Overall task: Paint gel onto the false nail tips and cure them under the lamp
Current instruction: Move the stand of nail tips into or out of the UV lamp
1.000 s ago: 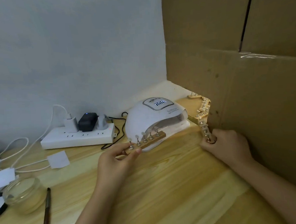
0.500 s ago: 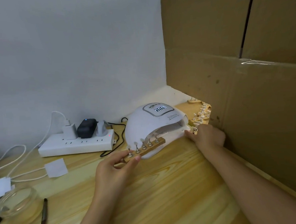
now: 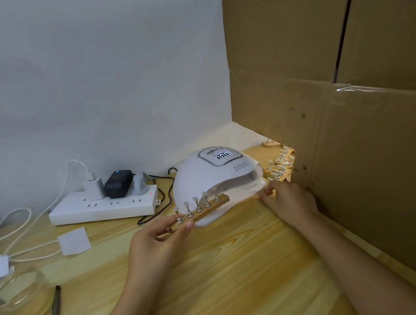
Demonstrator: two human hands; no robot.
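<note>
My left hand (image 3: pixel 156 245) pinches the near end of a wooden holder strip (image 3: pixel 220 202) that carries several false nail tips on metal stands. The strip's far end lies at the mouth of the white curing lamp (image 3: pixel 203 172), whose display is lit. My right hand (image 3: pixel 290 201) is at the lamp's right front corner, with loosely curled fingertips touching the base edge and nothing visible in them. Behind that hand, more holder strips with nail tips (image 3: pixel 279 167) are piled against the cardboard.
A tall cardboard wall (image 3: pixel 346 124) closes off the right side. A white power strip (image 3: pixel 103 208) with plugs and cables lies left of the lamp. A paper square (image 3: pixel 74 241), a glass jar (image 3: pixel 16 298) and a brush (image 3: pixel 56 310) sit at the wooden table's near left.
My right hand carried a holder strip back to the pile by the cardboard, let it go, and now touches the lamp's corner. My left hand kept its strip at the lamp's mouth.
</note>
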